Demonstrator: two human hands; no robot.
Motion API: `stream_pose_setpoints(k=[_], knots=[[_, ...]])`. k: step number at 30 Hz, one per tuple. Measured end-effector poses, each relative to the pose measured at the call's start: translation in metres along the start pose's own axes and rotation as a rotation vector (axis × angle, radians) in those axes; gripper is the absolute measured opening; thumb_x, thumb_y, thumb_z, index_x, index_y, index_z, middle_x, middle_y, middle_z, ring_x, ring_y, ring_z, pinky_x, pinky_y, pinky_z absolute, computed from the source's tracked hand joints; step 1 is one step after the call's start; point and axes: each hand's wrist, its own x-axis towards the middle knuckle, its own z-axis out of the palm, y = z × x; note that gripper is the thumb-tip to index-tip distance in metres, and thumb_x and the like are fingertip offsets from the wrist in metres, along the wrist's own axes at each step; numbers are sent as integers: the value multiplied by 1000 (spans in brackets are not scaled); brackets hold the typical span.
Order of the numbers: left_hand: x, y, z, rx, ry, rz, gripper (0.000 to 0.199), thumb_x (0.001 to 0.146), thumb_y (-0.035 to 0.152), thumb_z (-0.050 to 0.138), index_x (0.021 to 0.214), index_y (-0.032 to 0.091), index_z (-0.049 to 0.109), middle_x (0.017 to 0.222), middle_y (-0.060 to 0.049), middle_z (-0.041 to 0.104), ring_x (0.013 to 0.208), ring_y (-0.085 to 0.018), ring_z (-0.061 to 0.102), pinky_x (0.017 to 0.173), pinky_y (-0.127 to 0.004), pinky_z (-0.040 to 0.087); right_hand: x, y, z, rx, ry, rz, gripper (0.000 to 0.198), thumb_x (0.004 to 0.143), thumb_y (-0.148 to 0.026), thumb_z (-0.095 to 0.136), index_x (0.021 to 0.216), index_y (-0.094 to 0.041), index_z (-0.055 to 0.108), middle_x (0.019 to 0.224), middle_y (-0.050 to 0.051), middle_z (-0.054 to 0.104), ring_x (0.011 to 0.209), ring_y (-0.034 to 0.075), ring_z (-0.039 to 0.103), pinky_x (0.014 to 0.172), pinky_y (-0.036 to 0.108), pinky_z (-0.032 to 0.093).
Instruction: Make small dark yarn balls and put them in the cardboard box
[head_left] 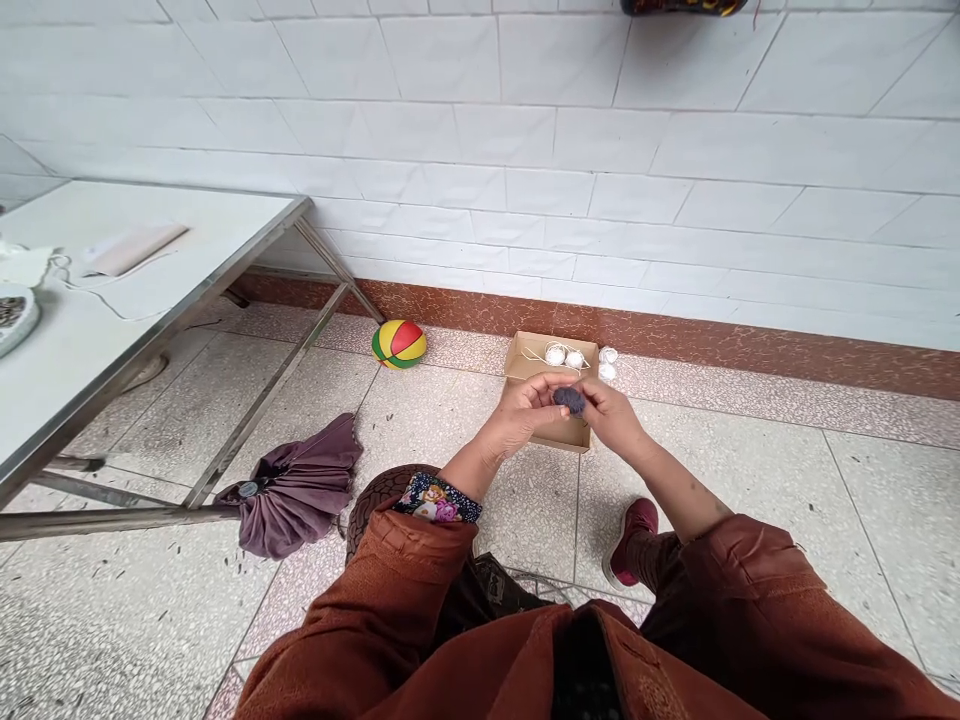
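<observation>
A small dark grey ball of yarn (569, 400) sits between my two hands, above an open cardboard box. My left hand (523, 412) holds it from the left, with the thumb along its near side. On the other side, the fingers of my right hand (611, 420) pinch at its right edge; the fingertips are partly hidden. Below them is the cardboard box (517, 366) on the floor, its near part largely covered by my hands. White balls of yarn (555, 354) lie in its far part, with a loose strand. More white yarn balls (607, 370) rest outside the box, to its right.
A colourful ball (399, 344) lies on the floor by the wall. At left stands a metal-framed table (97, 300) bearing a pale flat object (139, 248) and a dish (16, 318). A folded purple umbrella (304, 490) leans near its leg. The tiled wall (525, 130) closes off the far side.
</observation>
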Motion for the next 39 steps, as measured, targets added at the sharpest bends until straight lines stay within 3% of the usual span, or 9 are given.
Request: stream_pose_setpoints(k=[6,12,15,20,25,28,33,36,39], knots=[[9,-7,-7,209,261,-20,34,71,24,80,103,18,70,91,-3,71,82,-13,62,85,-32,47,-10,-21,-4,18,-181,-128,19,98,-35,54,88,-24,66,84,3,69,78,19,64,75,33,50],[1,-2,1,91,-39,-83,54,70,24,85,121,21,66,99,-4,71,91,-16,64,88,-33,47,1,-14,-14,79,27,-45,22,97,-40,56,85,-23,64,81,2,67,76,19,62,73,33,50],[0,-3,4,-31,-65,-57,61,71,24,85,128,24,64,104,-5,71,96,-16,64,91,-33,47,3,-1,-8,63,81,-9,23,97,-39,55,82,-23,62,78,1,65,74,18,60,71,32,49],[6,-6,-2,-17,114,-25,38,68,24,85,104,20,74,103,-5,72,95,-15,63,92,-32,48,-5,5,5,-46,-31,-20,20,97,-35,53,84,-22,61,75,2,64,71,19,60,67,31,47],[7,-5,-12,201,251,-30,36,72,22,78,108,18,74,95,-3,72,84,-13,61,87,-31,47,-11,-12,5,-14,-222,-137,21,99,-35,54,86,-22,64,83,3,67,76,18,62,74,32,48],[4,-4,-13,290,215,-52,39,74,22,77,113,18,72,94,-3,71,83,-13,61,85,-31,46,-9,-21,-6,70,-183,-140,18,98,-36,58,90,-24,68,84,3,68,77,18,62,75,33,49],[0,-3,-8,133,-4,-63,63,73,21,82,133,24,62,103,-5,71,95,-16,65,91,-34,46,3,-15,-17,160,65,-9,22,96,-41,59,85,-23,66,82,2,64,76,19,58,74,33,48],[0,-1,-5,20,-106,-47,67,74,22,83,137,26,60,108,-6,72,101,-17,65,95,-35,47,5,-7,-11,166,50,54,26,95,-43,58,81,-22,64,78,1,63,74,18,57,72,32,46],[1,-1,-3,-30,-80,-35,54,73,24,85,124,23,69,115,-8,72,103,-18,65,95,-34,48,2,-1,-2,144,-18,89,25,97,-40,53,83,-22,63,75,0,63,70,17,56,69,31,45]])
